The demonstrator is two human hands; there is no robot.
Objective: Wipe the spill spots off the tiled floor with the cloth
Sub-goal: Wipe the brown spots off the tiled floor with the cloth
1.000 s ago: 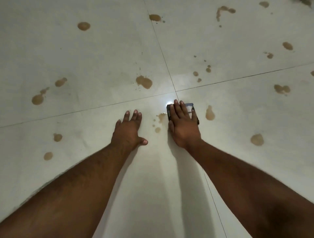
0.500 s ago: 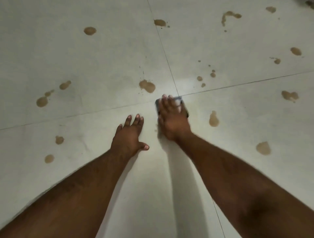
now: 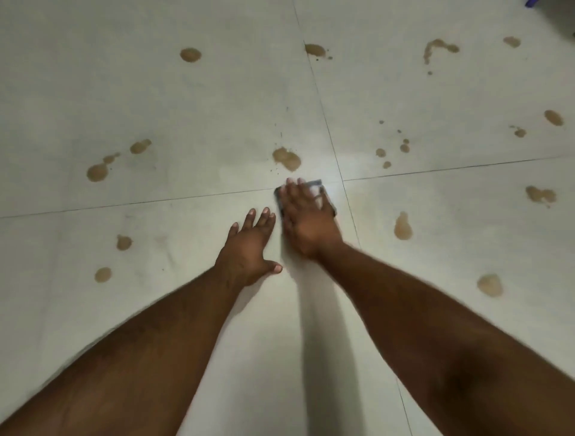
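Note:
My right hand [image 3: 306, 222] presses flat on a small dark grey cloth [image 3: 323, 191], most of it hidden under the palm and fingers, near where the tile joints cross. A brown spill spot [image 3: 287, 159] lies just beyond the fingertips. My left hand [image 3: 249, 249] rests flat on the pale tiled floor [image 3: 186, 99] beside the right one, fingers apart, holding nothing. Several more brown spots dot the tiles, such as the drop-shaped spot [image 3: 403, 227] to the right and the double spot [image 3: 98, 171] to the left.
Further spots sit at the far back [image 3: 190, 54], the curved spot at the back right [image 3: 437, 48], and the right-hand spot [image 3: 490, 284]. A dark blue object [image 3: 533, 3] shows at the top right corner.
My right hand slid the cloth left and forward across the small spots between the hands; those spots are gone. The left hand stayed planted.

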